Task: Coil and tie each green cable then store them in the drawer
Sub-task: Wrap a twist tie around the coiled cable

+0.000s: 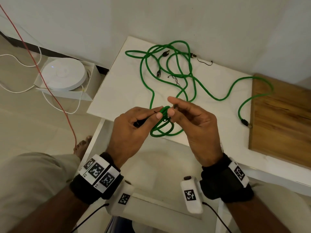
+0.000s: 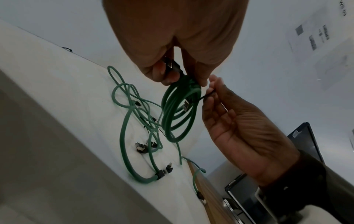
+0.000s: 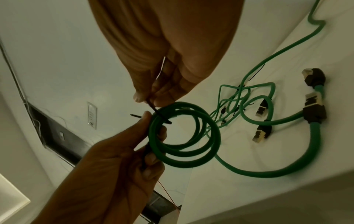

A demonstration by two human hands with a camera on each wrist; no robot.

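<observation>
White round device (image 1: pixel 63 74) boxed beside red wire (image 1: pixel 50 89) on floor

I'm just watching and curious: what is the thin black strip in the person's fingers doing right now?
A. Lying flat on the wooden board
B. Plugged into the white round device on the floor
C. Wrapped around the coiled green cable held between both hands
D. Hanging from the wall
C: in the right wrist view the black tie crosses the coiled green cable, pinched by the right hand while the left hand grips the coil.
</observation>
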